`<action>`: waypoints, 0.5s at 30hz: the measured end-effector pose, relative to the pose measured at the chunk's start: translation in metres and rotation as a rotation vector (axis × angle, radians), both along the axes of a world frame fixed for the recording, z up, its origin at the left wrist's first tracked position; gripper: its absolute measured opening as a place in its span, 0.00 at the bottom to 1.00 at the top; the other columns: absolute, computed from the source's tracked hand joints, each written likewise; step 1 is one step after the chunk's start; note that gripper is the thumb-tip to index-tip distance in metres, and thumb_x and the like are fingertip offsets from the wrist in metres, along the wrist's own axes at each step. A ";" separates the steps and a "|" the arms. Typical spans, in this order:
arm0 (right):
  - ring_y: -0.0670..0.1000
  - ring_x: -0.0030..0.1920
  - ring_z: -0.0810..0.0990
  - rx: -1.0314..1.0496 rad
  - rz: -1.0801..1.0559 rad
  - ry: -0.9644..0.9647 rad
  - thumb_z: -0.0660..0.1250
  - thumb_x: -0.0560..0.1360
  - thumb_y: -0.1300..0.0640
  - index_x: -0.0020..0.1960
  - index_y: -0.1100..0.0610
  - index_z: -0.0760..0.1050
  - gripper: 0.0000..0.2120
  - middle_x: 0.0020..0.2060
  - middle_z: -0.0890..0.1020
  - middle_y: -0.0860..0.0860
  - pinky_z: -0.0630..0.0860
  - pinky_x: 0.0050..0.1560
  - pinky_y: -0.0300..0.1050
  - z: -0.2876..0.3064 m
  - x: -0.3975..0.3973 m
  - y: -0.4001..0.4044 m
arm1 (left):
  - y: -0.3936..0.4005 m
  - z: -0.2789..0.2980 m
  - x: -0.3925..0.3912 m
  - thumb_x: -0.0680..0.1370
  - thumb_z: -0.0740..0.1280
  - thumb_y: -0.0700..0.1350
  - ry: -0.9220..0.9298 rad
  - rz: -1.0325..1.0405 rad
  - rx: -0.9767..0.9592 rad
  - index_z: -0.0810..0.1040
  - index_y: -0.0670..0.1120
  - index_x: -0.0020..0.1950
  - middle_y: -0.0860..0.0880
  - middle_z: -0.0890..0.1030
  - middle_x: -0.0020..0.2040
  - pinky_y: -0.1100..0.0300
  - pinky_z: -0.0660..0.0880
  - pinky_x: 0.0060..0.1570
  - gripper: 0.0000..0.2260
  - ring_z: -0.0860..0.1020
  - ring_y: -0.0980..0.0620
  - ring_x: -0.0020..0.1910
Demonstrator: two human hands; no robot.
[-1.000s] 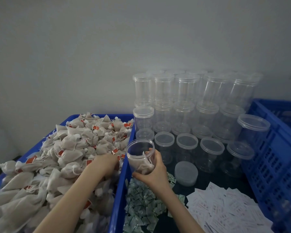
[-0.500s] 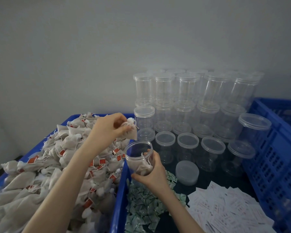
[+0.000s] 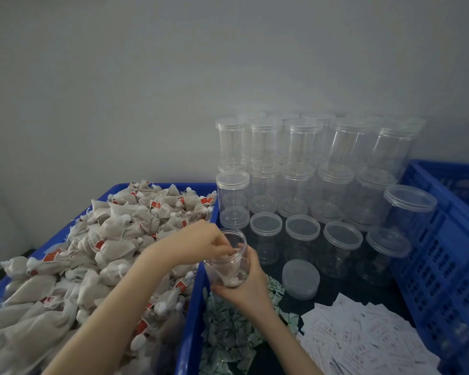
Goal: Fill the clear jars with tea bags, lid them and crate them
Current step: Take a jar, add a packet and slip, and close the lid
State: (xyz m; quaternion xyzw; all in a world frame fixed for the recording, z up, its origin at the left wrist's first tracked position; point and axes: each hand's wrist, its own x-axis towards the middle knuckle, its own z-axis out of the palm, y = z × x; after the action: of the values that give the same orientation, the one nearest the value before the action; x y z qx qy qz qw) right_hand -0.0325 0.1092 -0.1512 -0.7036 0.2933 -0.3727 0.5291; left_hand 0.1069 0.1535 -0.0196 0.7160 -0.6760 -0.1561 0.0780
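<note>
The person's right hand [image 3: 248,289] is wrapped around the lower part of an open clear jar [image 3: 229,259], gripping it from below and holding it tilted toward nine o'clock, just past the rim of the blue bin [image 3: 192,315]. The left hand [image 3: 201,243] sits at the jar's mouth with its fingers curled down inside; they appear to pinch a tea bag [image 3: 229,272] that hangs within the jar, though the clear wall blurs the exact contact. At nine o'clock from the jar the blue bin is heaped with pale tea bags [image 3: 98,255], many showing small red tags. Toward one o'clock, against the grey wall, stands a stacked bank of lidded clear jars [image 3: 303,169], the nearer rows lower than the far ones. A loose frosted lid [image 3: 300,278] lies flat at three o'clock from the held jar, near it but apart. Under the right wrist, at six o'clock, lies a pile of small green-and-white sachets [image 3: 228,336], and at four o'clock a scatter of white paper labels [image 3: 363,339]. A blue slotted crate [image 3: 444,253] stands along the three o'clock edge, its side touching the nearest stacked jars.
</note>
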 end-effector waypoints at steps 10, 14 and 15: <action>0.31 0.56 0.76 0.012 0.004 -0.013 0.81 0.60 0.59 0.60 0.37 0.67 0.37 0.57 0.78 0.39 0.74 0.47 0.26 0.001 -0.002 -0.003 | 0.019 -0.054 0.082 0.76 0.67 0.48 -0.560 0.478 0.204 0.81 0.48 0.53 0.51 0.80 0.51 0.59 0.76 0.44 0.08 0.80 0.51 0.50; 0.32 0.56 0.76 0.025 0.014 0.001 0.81 0.60 0.57 0.62 0.37 0.66 0.38 0.59 0.77 0.39 0.75 0.49 0.28 0.000 0.001 -0.001 | 0.016 -0.068 0.089 0.77 0.64 0.39 -0.684 0.505 0.094 0.80 0.48 0.53 0.50 0.80 0.54 0.59 0.73 0.43 0.09 0.80 0.50 0.53; 0.32 0.57 0.76 0.026 0.018 0.001 0.81 0.60 0.56 0.62 0.37 0.66 0.38 0.59 0.77 0.39 0.75 0.50 0.28 0.000 0.001 -0.001 | 0.015 -0.068 0.092 0.77 0.64 0.39 -0.686 0.505 0.074 0.78 0.49 0.54 0.50 0.80 0.54 0.59 0.72 0.42 0.09 0.79 0.50 0.53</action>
State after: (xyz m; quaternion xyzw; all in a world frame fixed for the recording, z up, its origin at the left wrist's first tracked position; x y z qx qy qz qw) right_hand -0.0312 0.1080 -0.1517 -0.6994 0.2922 -0.3638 0.5414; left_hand 0.1989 0.1689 -0.0877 0.8717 -0.4603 0.0911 -0.1415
